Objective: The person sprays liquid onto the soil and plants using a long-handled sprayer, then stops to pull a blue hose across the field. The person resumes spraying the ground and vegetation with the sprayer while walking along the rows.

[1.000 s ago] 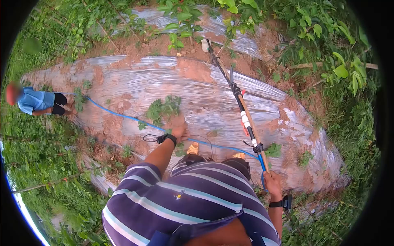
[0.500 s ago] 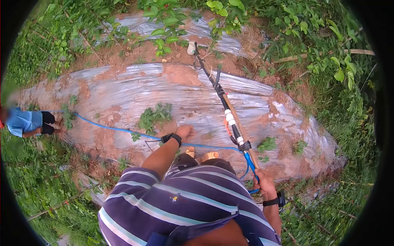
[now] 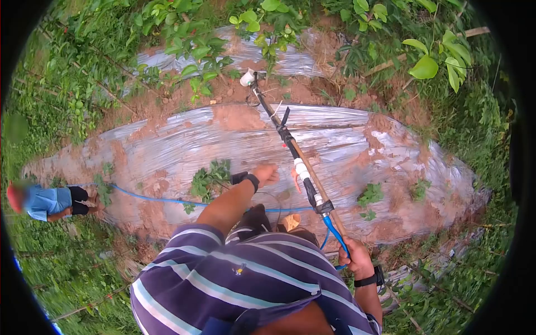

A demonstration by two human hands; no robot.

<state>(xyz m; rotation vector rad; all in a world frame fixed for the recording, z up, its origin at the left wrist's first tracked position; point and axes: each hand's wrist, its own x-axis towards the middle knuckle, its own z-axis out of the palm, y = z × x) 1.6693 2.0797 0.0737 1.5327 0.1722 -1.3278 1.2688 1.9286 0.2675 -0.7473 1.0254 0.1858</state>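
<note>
While leaning over the raised bed in the head view, grips the lower end of the long pole [image 3: 304, 167] with the right hand [image 3: 354, 258], fingers wrapped fully round it. Holds that pole slanting up and left across the silver plastic sheet [image 3: 357, 139], with its white tip [image 3: 248, 78] over bare soil beyond the sheet's far edge. Holds the left hand [image 3: 265, 175] out over the sheet just left of the pole, fingers loosely half-open and gripping nothing visible, near a small green plant [image 3: 207, 178]. Trails a blue hose [image 3: 162, 198] from the pole's lower end leftward across the bed toward another person [image 3: 47, 201] in a blue top at its left end.
</note>
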